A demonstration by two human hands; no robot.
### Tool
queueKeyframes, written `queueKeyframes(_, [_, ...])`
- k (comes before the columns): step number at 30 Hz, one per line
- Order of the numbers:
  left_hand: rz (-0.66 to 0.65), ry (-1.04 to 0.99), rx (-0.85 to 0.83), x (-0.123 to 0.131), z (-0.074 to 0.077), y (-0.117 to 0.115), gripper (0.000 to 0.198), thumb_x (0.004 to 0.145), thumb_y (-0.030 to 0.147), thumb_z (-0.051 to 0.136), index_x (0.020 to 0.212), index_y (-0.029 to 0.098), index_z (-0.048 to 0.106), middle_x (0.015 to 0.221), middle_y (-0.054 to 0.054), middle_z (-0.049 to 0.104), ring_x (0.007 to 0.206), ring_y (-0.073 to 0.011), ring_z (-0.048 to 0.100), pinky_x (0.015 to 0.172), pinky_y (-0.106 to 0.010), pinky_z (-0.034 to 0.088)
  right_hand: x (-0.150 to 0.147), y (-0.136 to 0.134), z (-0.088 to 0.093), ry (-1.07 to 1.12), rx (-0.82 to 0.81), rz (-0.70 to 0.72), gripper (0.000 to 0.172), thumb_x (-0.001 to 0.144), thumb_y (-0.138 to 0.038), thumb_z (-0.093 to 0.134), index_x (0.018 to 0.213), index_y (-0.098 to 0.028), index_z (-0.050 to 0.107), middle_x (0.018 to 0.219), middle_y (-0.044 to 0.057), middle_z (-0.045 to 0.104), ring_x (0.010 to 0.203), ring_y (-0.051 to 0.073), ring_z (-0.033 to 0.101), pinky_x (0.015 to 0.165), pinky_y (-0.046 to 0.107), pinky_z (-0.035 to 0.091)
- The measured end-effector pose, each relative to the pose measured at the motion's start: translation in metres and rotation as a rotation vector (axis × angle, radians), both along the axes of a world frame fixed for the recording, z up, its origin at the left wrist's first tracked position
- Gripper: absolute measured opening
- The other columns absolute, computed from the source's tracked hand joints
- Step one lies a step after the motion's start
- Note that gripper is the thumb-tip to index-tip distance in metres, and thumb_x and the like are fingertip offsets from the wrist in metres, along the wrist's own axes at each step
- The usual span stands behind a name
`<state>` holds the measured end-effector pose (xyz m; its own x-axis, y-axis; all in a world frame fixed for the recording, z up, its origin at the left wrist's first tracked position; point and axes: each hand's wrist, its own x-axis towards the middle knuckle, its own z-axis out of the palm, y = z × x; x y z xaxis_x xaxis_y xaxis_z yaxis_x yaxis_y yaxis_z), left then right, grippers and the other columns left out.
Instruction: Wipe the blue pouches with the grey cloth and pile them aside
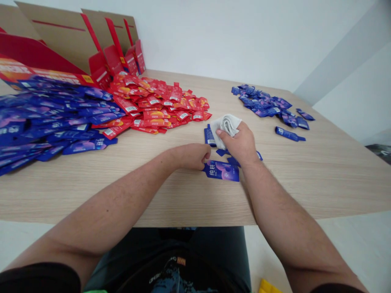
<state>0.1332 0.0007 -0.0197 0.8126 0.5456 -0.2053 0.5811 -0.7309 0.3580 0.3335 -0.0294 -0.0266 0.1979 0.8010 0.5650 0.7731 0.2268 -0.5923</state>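
Note:
My left hand rests on the wooden table with its fingers closed, pinching the left edge of a blue pouch that lies flat in front of me. Just beyond it, my right hand is closed on a crumpled white cloth. That cloth sits over another blue pouch. Further blue pouches peek out from under my right hand.
A big heap of blue pouches covers the table's left side, with a heap of red pouches beside it. Open red cardboard boxes stand at the back left. A smaller pile of blue pouches lies at the far right.

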Motion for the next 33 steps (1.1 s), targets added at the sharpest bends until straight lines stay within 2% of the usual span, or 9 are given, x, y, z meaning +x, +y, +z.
queueKeyframes(2, [0.035, -0.02, -0.039, -0.003, 0.003, 0.0, 0.045, 0.075, 0.022, 0.067, 0.119, 0.019, 0.06, 0.096, -0.005, 0.076, 0.085, -0.0234, 0.07, 0.069, -0.032, 0.051, -0.001, 0.0, 0.0, 0.002, -0.004, 0.002, 0.046, 0.08, -0.046, 0.072, 0.117, -0.019, 0.076, 0.108, 0.012, 0.076, 0.105, 0.032, 0.07, 0.098, 0.052, 0.054])
queueKeyframes(5, [0.065, -0.045, -0.051, -0.007, 0.005, -0.005, 0.059, 0.075, 0.037, 0.074, 0.129, 0.017, 0.057, 0.107, -0.009, 0.074, 0.093, -0.0256, 0.071, 0.077, -0.034, 0.054, -0.001, -0.001, 0.001, -0.003, -0.009, 0.009, 0.043, 0.08, -0.045, 0.072, 0.115, -0.02, 0.076, 0.108, 0.012, 0.076, 0.106, 0.033, 0.069, 0.098, 0.052, 0.054])
queueKeyframes(9, [0.076, -0.079, 0.064, -0.004, -0.001, -0.023, 0.078, 0.075, 0.063, 0.074, 0.135, 0.017, 0.058, 0.134, -0.018, 0.063, 0.122, -0.0354, 0.063, 0.103, -0.046, 0.051, -0.002, -0.002, 0.003, -0.002, -0.003, 0.008, 0.044, 0.08, -0.046, 0.072, 0.116, -0.02, 0.075, 0.108, 0.011, 0.075, 0.106, 0.032, 0.069, 0.098, 0.052, 0.055])
queueKeyframes(12, [0.092, -0.069, 0.184, 0.004, -0.008, -0.037, 0.076, 0.075, 0.069, 0.071, 0.132, 0.02, 0.061, 0.137, -0.019, 0.059, 0.129, -0.0404, 0.057, 0.108, -0.054, 0.048, -0.003, -0.002, 0.004, 0.003, -0.009, 0.011, 0.044, 0.08, -0.046, 0.073, 0.116, -0.02, 0.075, 0.107, 0.011, 0.075, 0.106, 0.033, 0.069, 0.098, 0.052, 0.055])
queueKeyframes(17, [0.062, -0.087, 0.198, 0.015, -0.011, -0.044, 0.065, 0.073, 0.061, 0.076, 0.121, 0.019, 0.061, 0.132, -0.018, 0.063, 0.125, -0.0392, 0.059, 0.104, -0.052, 0.051, -0.002, -0.002, 0.004, 0.007, -0.007, 0.027, 0.043, 0.08, -0.043, 0.072, 0.116, -0.02, 0.075, 0.108, 0.011, 0.075, 0.106, 0.033, 0.069, 0.099, 0.053, 0.054])
queueKeyframes(21, [0.098, -0.084, 0.032, 0.007, -0.005, -0.038, 0.064, 0.073, 0.044, 0.078, 0.127, 0.02, 0.054, 0.115, -0.013, 0.072, 0.105, -0.0328, 0.07, 0.088, -0.041, 0.055, -0.001, -0.002, 0.004, 0.012, -0.006, 0.026, 0.044, 0.081, -0.044, 0.073, 0.118, -0.021, 0.075, 0.109, 0.011, 0.075, 0.108, 0.033, 0.069, 0.099, 0.053, 0.054])
queueKeyframes(25, [0.143, -0.094, -0.091, -0.01, 0.006, -0.032, 0.059, 0.074, 0.033, 0.075, 0.129, 0.024, 0.055, 0.107, -0.006, 0.074, 0.094, -0.0271, 0.072, 0.076, -0.035, 0.053, -0.002, -0.003, 0.004, 0.013, -0.006, 0.036, 0.044, 0.081, -0.044, 0.073, 0.118, -0.021, 0.075, 0.11, 0.01, 0.075, 0.109, 0.033, 0.068, 0.1, 0.053, 0.053])
queueKeyframes(30, [0.297, -0.391, -0.284, -0.036, 0.008, -0.017, 0.036, 0.07, 0.024, 0.073, 0.106, 0.021, 0.066, 0.09, 0.0, 0.073, 0.081, -0.0193, 0.069, 0.071, -0.03, 0.051, -0.006, -0.006, 0.006, 0.044, -0.016, 0.079, 0.042, 0.079, -0.044, 0.074, 0.114, -0.021, 0.075, 0.109, 0.01, 0.076, 0.108, 0.033, 0.069, 0.099, 0.053, 0.053])
queueKeyframes(33, [0.421, -0.665, -0.429, -0.048, 0.003, -0.004, 0.025, 0.07, 0.028, 0.077, 0.089, 0.019, 0.065, 0.078, 0.0, 0.069, 0.07, -0.015, 0.063, 0.064, -0.027, 0.049, -0.01, -0.009, 0.008, 0.22, -0.095, 0.15, 0.04, 0.079, -0.049, 0.076, 0.106, -0.02, 0.074, 0.102, 0.008, 0.077, 0.099, 0.031, 0.071, 0.093, 0.05, 0.056])
